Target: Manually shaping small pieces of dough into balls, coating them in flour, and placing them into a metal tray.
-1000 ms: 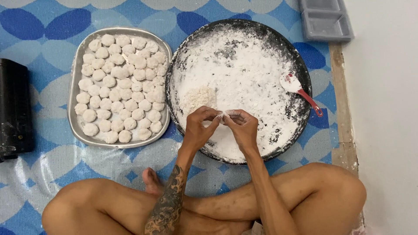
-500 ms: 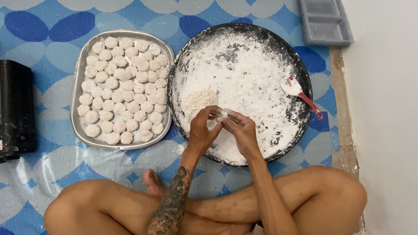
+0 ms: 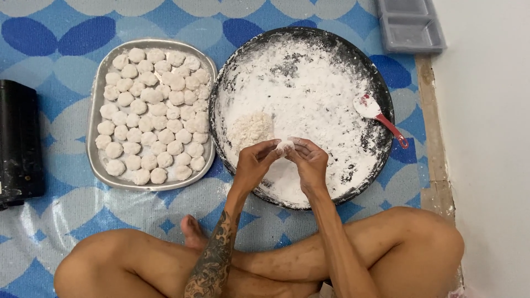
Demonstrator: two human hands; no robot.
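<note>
The left hand [image 3: 255, 163] and the right hand [image 3: 310, 163] are meeting fingertip to fingertip over the near part of the round pan [image 3: 381, 88], and both are pinching one small white dough piece [image 3: 285, 146] between them; the fingers of each hand are curled in and closed on it, so neither hand is open; the piece is sitting right at the tips, held above the flour [image 3: 309, 94] and not touching it as far as can be seen; it is too small and too covered to show any long axis; both hands are equally near it, one on each side; just beyond the left hand, inside the pan, a grainy pale heap [image 3: 251, 128] is lying; at the pan's right rim a red-handled spoon [image 3: 381, 117] is resting; left of the pan, the tray [image 3: 95, 118] is carrying rows of floured balls [image 3: 152, 110], nearer the left hand than the right.
</note>
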